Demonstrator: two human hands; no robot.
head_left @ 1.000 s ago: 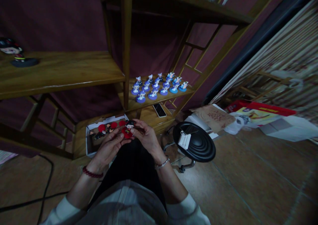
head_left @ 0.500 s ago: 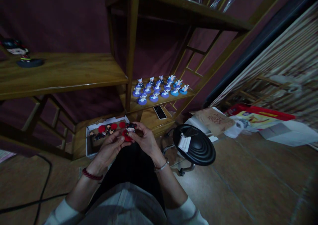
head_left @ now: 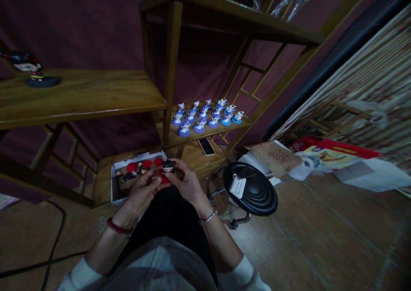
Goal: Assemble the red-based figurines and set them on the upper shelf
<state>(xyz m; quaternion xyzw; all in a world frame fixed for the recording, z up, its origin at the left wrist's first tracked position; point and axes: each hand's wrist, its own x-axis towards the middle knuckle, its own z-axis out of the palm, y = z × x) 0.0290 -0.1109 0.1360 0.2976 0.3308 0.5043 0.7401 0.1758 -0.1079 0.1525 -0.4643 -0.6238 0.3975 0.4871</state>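
A small figurine (head_left: 167,169) with black hair on a round red base is held between both hands above my lap. My left hand (head_left: 141,192) pinches the red base from the left. From the right, my right hand (head_left: 188,182) grips the same figurine with its fingers curled around it. Just behind the hands an open white box (head_left: 114,184) on the lowest shelf holds several more figurines and red bases (head_left: 131,167).
Several blue-based figurines (head_left: 205,115) stand in rows on a wooden shelf (head_left: 173,137), with a phone (head_left: 206,146) on the shelf below. A black round stool (head_left: 253,190) stands at the right. Boxes and bags (head_left: 324,154) lie on the tiled floor. A dark figurine (head_left: 32,70) sits upper left.
The view has shifted slightly. Both hands have stayed on the figurine and turned it a little; its head now leans further over.
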